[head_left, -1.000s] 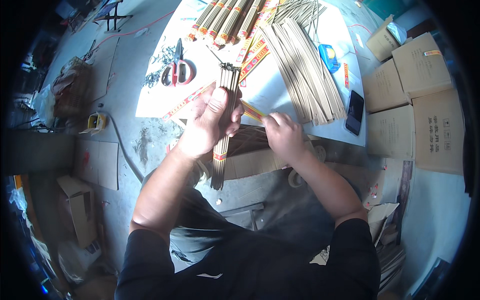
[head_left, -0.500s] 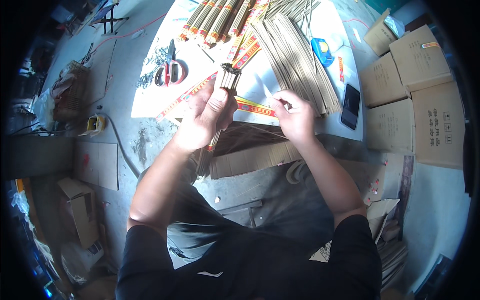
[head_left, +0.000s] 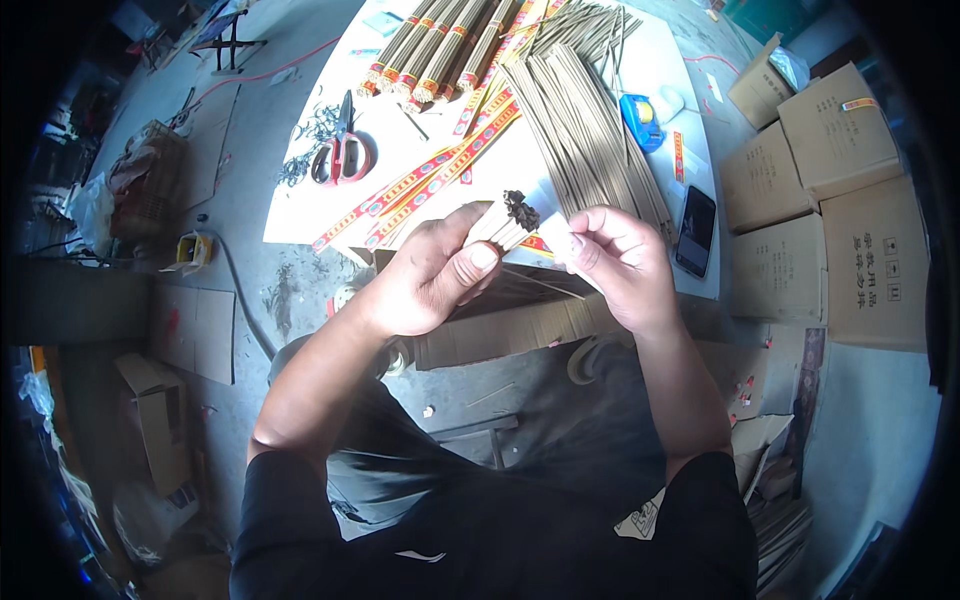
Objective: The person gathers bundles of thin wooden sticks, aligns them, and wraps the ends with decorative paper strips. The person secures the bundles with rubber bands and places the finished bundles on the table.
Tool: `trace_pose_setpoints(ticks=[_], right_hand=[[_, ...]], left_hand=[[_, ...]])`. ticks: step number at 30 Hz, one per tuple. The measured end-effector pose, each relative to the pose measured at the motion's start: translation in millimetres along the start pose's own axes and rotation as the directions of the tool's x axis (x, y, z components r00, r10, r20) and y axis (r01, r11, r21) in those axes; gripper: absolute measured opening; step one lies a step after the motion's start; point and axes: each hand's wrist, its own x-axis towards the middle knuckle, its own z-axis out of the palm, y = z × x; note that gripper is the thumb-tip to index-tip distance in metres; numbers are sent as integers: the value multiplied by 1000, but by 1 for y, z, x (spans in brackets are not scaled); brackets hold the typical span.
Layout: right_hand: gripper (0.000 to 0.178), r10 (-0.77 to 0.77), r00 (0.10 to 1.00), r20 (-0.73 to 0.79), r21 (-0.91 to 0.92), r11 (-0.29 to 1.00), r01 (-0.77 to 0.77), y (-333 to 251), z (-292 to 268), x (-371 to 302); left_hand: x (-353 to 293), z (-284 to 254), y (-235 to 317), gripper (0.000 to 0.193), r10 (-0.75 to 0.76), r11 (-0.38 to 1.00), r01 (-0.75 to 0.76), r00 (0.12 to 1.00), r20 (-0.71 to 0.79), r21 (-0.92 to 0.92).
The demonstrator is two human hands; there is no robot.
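My left hand (head_left: 428, 272) is closed around a bundle of thin incense sticks (head_left: 496, 226). Its dark, uneven end points up and to the right, above the table's near edge. Close beside that end, my right hand (head_left: 632, 268) pinches a pale, see-through strip of tape (head_left: 551, 226) between thumb and fingers. The strip seems to reach the bundle's side, but I cannot tell whether it touches. My left fingers hide much of the bundle's lower part.
On the white table (head_left: 400, 130) lie red-handled scissors (head_left: 342, 150), printed paper strips (head_left: 440, 180), wrapped bundles (head_left: 440, 45), loose sticks (head_left: 590, 130), a blue tape dispenser (head_left: 641, 122) and a phone (head_left: 697, 230). Cardboard boxes (head_left: 875, 250) are stacked at the right.
The bundle in my left hand has moved right and tilted from near upright toward the right. My right hand has shifted slightly right and down, its strip now close against the bundle's end.
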Motion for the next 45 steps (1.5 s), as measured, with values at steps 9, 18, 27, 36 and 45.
trace_pose_setpoints(ticks=[9,18,27,36,45], right_hand=[[19,3,992,-124,-665,742,-85,0,-8,7],[15,89,977,-194,-962,177,-207,33,-32,15],[15,103,930,-353,-935,-83,-346,15,-44,22],[10,-64,961,-271,-917,319,-237,-2,-43,20],[17,158,985,-64,-315,934,-171,-34,-16,9]], left_hand=[[-2,-2,-2,60,43,997,-45,999,20,63],[-6,0,-3,61,33,999,-32,999,-31,29],[-6,-2,-10,63,7,1000,-5,998,-63,26],[-8,-1,-15,60,33,999,-28,992,-122,37],[-7,-2,1,59,170,935,-147,984,-45,321]])
